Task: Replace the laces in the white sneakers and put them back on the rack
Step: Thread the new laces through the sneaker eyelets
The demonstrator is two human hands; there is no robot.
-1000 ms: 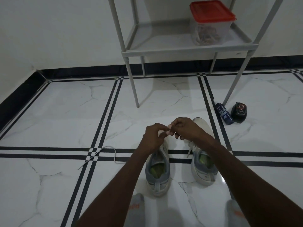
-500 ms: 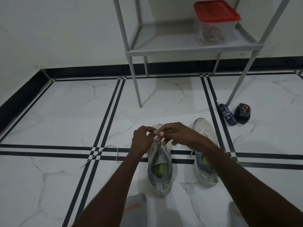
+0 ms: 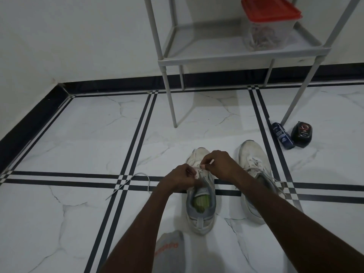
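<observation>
Midway: both hands, left [image 3: 180,179] and right [image 3: 220,164], pinching white lace [image 3: 210,162] over left-hand white-and-grey sneaker [image 3: 201,209]; three-o'clock sneaker [image 3: 253,164] laced; grey metal rack [image 3: 226,54] unfilled at twelve.

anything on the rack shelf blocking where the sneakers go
Only a red-lidded container at the right end of the rack shelf; the remainder looks bare. Both sneakers remain on the floor.
</observation>
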